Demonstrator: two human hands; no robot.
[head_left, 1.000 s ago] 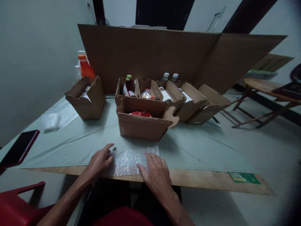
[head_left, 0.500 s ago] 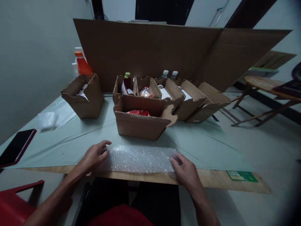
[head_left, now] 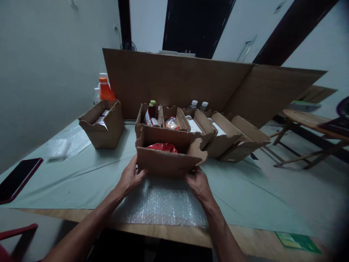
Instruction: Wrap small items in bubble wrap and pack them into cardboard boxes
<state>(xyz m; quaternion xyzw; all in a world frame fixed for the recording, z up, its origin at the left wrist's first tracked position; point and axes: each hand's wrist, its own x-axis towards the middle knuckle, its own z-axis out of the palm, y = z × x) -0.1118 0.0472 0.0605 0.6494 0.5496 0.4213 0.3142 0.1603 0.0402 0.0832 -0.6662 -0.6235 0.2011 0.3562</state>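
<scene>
A brown cardboard box (head_left: 166, 162) with a cut-down top is gripped at its two lower front corners. My left hand (head_left: 131, 177) is closed on its left side, thumb along the front face. Opposite, my right hand (head_left: 199, 182) clasps the lower right corner, its fingertips partly hidden behind the box. Inside lies something in red packaging (head_left: 163, 147), only its top showing. A flat sheet of bubble wrap (head_left: 160, 207) lies below my hands at the table's near edge, between my forearms. Whether the box's base is off the cloth I cannot tell.
Several more cardboard boxes (head_left: 226, 127) stand behind, holding packets and cartons. Another box (head_left: 109, 134) is at the left, near folded bubble wrap (head_left: 58, 148) and a phone (head_left: 20, 180). Bottles (head_left: 106, 91) and a tall cardboard panel (head_left: 174, 76) stand at the back.
My hands have left the bubble wrap and reached forward to take hold of the front box. The bubble wrap stays at the table's edge. The view has tilted up.
</scene>
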